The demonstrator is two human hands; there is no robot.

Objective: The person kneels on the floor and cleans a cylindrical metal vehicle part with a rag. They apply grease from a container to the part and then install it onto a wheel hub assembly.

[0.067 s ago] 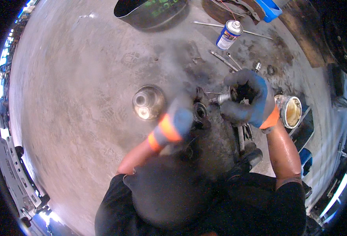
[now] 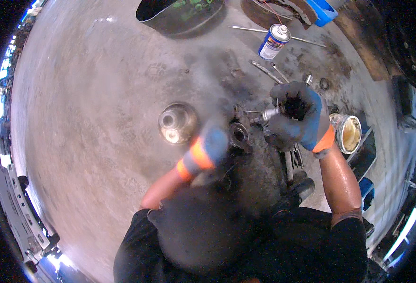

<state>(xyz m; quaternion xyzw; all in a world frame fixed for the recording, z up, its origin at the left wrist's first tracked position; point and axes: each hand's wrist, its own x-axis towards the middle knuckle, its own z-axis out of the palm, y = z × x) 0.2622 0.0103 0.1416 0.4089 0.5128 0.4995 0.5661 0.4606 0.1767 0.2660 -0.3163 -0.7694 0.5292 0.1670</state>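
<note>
The left hand point(image 2: 212, 145) edges left, blurred; the right hand point(image 2: 310, 118) curls fingers beside a silvery fitting point(image 2: 270, 114), both grips unclear.

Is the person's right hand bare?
No, the right hand wears a blue-and-dark-grey work glove with a bright orange cuff at the wrist.

I see a dark ringed part point(image 2: 238, 132) between the blurred left hand point(image 2: 214, 144) and curled right hand point(image 2: 307, 120), spray can point(image 2: 274, 43) beyond.
</note>
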